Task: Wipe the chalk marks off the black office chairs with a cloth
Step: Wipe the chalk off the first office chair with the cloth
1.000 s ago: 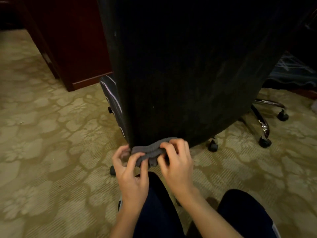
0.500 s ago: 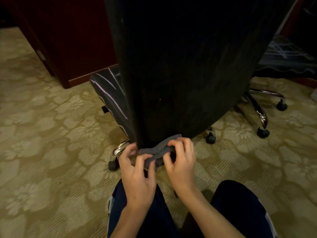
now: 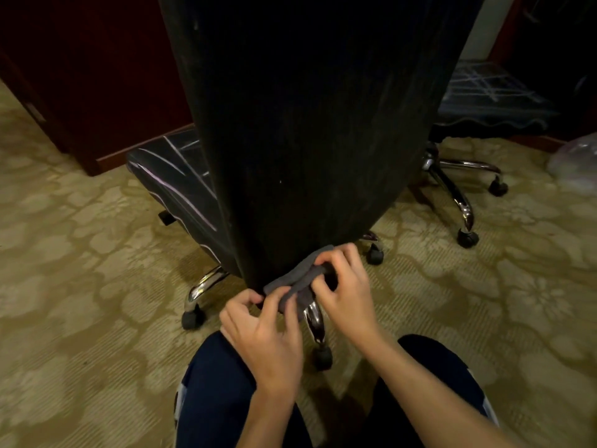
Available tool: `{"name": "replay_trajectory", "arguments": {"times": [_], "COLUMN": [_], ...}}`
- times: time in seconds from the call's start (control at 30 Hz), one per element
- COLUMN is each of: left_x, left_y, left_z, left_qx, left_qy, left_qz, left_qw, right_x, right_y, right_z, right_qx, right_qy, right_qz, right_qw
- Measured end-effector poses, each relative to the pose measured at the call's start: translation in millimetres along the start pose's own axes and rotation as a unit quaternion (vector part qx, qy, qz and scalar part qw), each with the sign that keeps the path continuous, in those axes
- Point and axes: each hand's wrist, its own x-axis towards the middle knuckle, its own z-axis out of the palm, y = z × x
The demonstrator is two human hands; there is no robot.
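Note:
The tall back of a black office chair (image 3: 307,124) fills the middle of the view, seen from behind. Its seat (image 3: 174,185) juts out to the left and carries white chalk lines. At the bottom edge of the chair back a grey cloth (image 3: 298,278) is bunched up. My left hand (image 3: 261,331) pinches the cloth's left end. My right hand (image 3: 342,292) grips its right end with curled fingers. A second black chair seat (image 3: 484,101) at the upper right is covered in crossed chalk lines.
Chrome chair legs with black casters (image 3: 323,357) stand just in front of my knees (image 3: 213,389). The second chair's casters (image 3: 466,237) sit at the right. A dark red wooden cabinet (image 3: 97,92) stands behind on patterned carpet. A plastic bag (image 3: 575,160) lies at the far right.
My view has shifted, showing more of the seat and the chrome legs. Both hands stay on the cloth at the chair back's bottom edge, working it slightly to the right.

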Motion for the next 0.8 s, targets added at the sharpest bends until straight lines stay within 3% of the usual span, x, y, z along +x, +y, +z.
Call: {"name": "replay_trajectory", "arguments": {"times": [0.17, 0.3, 0.4, 0.57, 0.67, 0.8], "left_x": [1, 40, 69, 46, 26, 19], "left_y": [5, 31, 57, 32, 8, -7], "left_z": [-11, -17, -12, -6, -7, -24], "left_qx": [0.009, -0.013, -0.023, 0.020, 0.035, -0.025], "left_qy": [0.026, 0.077, 0.119, 0.066, 0.043, 0.048], "left_qz": [0.030, 0.109, 0.117, 0.135, 0.095, -0.035], "left_qw": [0.999, 0.991, 0.986, 0.988, 0.994, 0.998], "right_x": [-8, 45, 85, 42, 20, -8], "right_y": [-23, -44, -52, -21, -17, -44], "right_z": [10, -21, -42, -15, -5, 10], "right_qx": [-0.002, -0.001, -0.017, -0.028, -0.035, -0.042], "right_qy": [0.062, 0.095, 0.127, 0.103, 0.057, -0.009], "right_qz": [-0.004, -0.064, -0.103, -0.049, -0.031, -0.006], "right_qw": [0.998, 0.993, 0.986, 0.993, 0.997, 0.999]}}
